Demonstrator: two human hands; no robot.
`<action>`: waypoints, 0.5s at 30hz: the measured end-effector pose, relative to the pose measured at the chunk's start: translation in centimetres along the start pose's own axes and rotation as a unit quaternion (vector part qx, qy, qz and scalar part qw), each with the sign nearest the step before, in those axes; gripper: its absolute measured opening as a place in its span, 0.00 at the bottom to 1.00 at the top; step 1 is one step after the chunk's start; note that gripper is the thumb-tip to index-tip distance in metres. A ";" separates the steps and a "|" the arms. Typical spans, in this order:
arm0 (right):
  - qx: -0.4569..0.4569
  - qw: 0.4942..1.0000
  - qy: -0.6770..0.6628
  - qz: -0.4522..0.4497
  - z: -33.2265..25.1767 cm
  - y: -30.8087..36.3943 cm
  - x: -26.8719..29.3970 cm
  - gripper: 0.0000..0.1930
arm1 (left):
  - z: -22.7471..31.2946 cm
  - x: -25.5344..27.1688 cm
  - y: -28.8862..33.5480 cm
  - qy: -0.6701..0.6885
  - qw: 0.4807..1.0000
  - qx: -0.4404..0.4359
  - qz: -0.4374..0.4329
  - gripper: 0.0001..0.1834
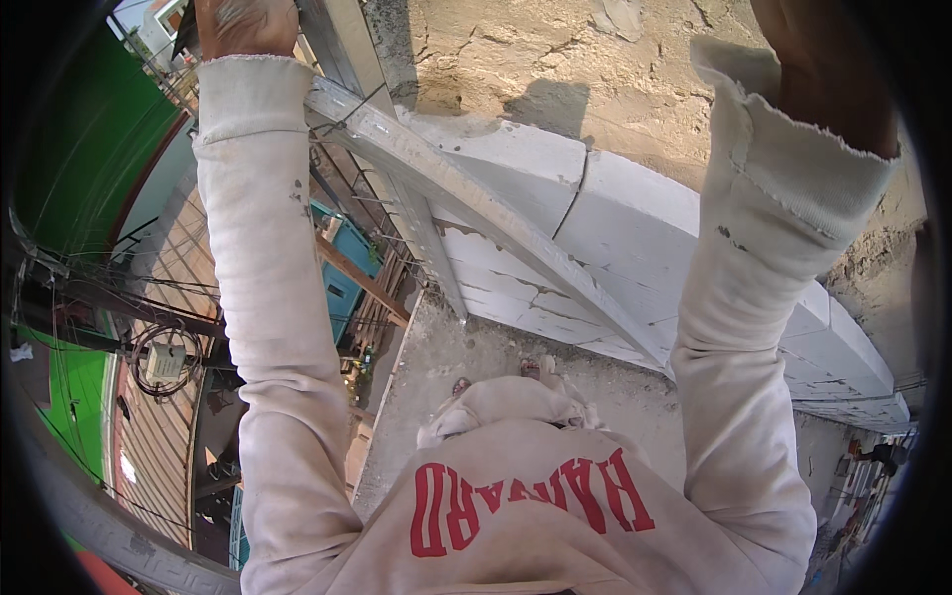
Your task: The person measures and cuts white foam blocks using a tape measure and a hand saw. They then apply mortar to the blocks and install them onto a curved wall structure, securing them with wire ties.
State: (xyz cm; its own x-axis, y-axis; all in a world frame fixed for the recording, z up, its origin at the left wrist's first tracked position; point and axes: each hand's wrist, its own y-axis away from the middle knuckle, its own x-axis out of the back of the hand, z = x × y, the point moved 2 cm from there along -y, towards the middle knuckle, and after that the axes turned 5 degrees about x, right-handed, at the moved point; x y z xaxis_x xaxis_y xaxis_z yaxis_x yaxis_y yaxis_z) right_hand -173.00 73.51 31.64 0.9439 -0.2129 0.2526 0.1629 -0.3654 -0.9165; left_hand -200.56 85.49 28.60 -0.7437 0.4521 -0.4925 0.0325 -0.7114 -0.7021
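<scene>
My left hand (246, 28) is raised at the top left, beside a grey metal upright (342, 45). Its fingers lie beyond the upper edge, so any grip is hidden. My right hand (831, 74) reaches up at the top right, close to a rough mortar-covered wall (595, 59). Only its wrist and lower part show, in shade, with the fingers out of sight. Between my arms a metal bar (496, 218) slants from the upright down across a wall of white blocks (635, 208). Dark joints and mortar smears run between the blocks.
Under my feet is a grey concrete ledge (486, 342), its edge along the left. Beyond that edge, lower down, are a corrugated roof (154, 441), a blue-green structure (342, 273), wooden planks (362, 278), hanging wires and a coil of cable (167, 359). Green walls (84, 149) stand farther left.
</scene>
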 end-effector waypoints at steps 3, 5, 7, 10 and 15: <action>-0.098 0.994 -0.006 -0.038 -1.7 6.7 2.1 0.13 | -1.5 -4.0 0.0 -0.106 0.991 -0.065 0.056 0.17; -0.158 0.979 0.012 -0.129 -0.2 10.5 0.4 0.13 | 2.4 -4.8 0.7 -0.111 0.992 -0.064 0.021 0.17; -0.120 0.953 0.123 -0.248 4.8 14.2 -2.0 0.16 | 1.3 -4.3 0.9 -0.108 0.990 -0.074 -0.055 0.17; 0.009 0.938 0.132 -0.321 9.9 17.9 -4.8 0.24 | -1.2 -3.7 1.0 -0.111 0.975 -0.121 -0.147 0.17; 0.194 0.883 0.162 -0.397 15.1 16.4 -9.0 0.22 | 0.3 -4.5 1.3 -0.202 0.972 -0.122 -0.021 0.17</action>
State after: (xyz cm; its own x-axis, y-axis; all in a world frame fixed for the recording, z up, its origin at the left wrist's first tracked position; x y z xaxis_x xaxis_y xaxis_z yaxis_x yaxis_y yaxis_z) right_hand -174.48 83.13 9.68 0.3670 -0.3004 0.8804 0.8808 -0.1923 -0.4327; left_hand -197.40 82.34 30.03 -0.9473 0.1946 -0.2545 0.1184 -0.5255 -0.8425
